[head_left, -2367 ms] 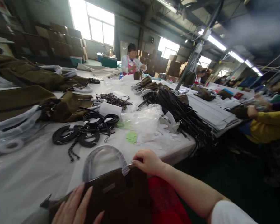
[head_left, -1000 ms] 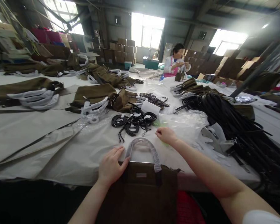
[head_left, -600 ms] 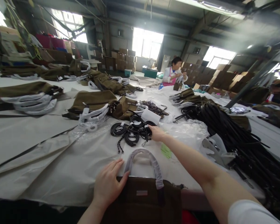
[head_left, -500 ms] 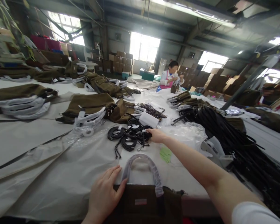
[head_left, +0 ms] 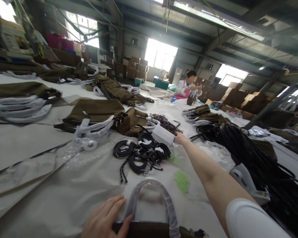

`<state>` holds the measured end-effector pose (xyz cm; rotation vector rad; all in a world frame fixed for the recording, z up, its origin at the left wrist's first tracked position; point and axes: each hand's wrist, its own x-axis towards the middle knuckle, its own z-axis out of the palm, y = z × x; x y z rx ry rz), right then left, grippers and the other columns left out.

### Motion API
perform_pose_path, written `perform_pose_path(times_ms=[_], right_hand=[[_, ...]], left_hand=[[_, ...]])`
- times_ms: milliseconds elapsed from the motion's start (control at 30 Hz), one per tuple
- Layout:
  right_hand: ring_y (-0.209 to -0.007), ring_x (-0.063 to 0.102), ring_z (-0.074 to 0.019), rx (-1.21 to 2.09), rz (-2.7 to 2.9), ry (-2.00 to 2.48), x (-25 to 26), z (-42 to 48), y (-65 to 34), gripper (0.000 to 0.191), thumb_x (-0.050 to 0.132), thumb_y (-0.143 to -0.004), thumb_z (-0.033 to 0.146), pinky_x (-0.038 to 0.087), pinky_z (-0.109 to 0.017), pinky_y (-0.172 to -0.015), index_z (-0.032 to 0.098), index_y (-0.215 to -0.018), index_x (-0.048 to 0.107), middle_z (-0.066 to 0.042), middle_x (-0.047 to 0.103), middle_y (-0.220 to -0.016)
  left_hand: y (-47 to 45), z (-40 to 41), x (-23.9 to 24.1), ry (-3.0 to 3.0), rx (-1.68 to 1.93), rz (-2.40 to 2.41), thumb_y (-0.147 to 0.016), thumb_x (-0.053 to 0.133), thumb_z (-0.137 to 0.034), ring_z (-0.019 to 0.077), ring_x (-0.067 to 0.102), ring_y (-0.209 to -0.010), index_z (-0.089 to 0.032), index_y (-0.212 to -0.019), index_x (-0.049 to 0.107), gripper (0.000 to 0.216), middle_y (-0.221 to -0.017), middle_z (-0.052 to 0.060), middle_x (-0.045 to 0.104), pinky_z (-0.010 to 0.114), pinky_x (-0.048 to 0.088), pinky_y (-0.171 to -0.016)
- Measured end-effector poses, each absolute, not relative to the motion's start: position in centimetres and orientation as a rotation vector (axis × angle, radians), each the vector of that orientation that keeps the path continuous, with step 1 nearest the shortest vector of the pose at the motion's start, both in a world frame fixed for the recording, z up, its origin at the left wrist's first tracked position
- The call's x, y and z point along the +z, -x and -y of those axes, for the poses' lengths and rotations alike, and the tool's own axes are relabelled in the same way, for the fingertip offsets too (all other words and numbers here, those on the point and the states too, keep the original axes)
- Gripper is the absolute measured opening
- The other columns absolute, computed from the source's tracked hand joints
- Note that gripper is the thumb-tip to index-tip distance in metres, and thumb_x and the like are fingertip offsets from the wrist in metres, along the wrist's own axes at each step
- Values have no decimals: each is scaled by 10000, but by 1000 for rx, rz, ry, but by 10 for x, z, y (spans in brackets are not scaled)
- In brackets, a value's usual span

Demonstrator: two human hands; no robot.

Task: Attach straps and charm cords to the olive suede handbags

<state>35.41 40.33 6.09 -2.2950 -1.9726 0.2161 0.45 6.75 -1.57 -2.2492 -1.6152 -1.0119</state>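
My left hand (head_left: pixel 103 219) lies flat, fingers spread, at the table's near edge, touching the left side of a brown handbag (head_left: pixel 154 229) whose plastic-wrapped handle (head_left: pixel 151 201) arches up beside it. My right arm stretches far out; my right hand (head_left: pixel 180 138) is at the corner of a small white packet (head_left: pixel 163 135), fingers pinched on it. Just left of that lie several coiled black straps (head_left: pixel 141 153). A pile of dark braided cords (head_left: pixel 165 121) sits behind the packet.
Olive bags with white-wrapped handles (head_left: pixel 96 114) lie across the white table (head_left: pixel 39 185). A heap of long black straps (head_left: pixel 248 152) fills the right side. Clear plastic bags (head_left: pixel 213 153) and a green tag (head_left: pixel 181 181) lie nearby. A person in pink (head_left: pixel 188 89) works at the far end.
My right hand has left the coiled black straps and reached farther to the white packet. The camera tipped up, so the brown handbag and my left hand sit lower in view.
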Motion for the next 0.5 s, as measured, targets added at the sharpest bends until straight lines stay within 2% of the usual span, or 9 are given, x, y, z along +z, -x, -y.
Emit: perform_pose_path(times_ms=[267,400,500], right_hand=[[-1057,622,-228,366,1860,2298,48,-397,-342,321,601,-950,337,542,-435,-887,169,-1224,590,-96,603,-1240],[-1044,628,-222,370,1727,2189,69,-372,-347,305,602,-951,345,538,-435,-890,165,-1196,604,-91,617,-1215],[-1006,645,-215,367,1631,2009,96,-339,-348,281,548,-972,374,524,-414,-896,143,-1100,642,-94,672,-1108]], left_hand=[[-8,-69,-3,2232,-994,1625,-848,595,-481,234,727,-867,-260,-978,710,281,-994,23,769,327,577,-756],[-11,-67,2,2241,-985,1659,-875,552,-511,249,723,-874,-254,-952,722,317,-984,38,769,352,567,-776],[-12,-66,-1,2250,-975,1706,-887,531,-515,257,717,-892,-242,-947,725,340,-990,55,767,368,559,-810]])
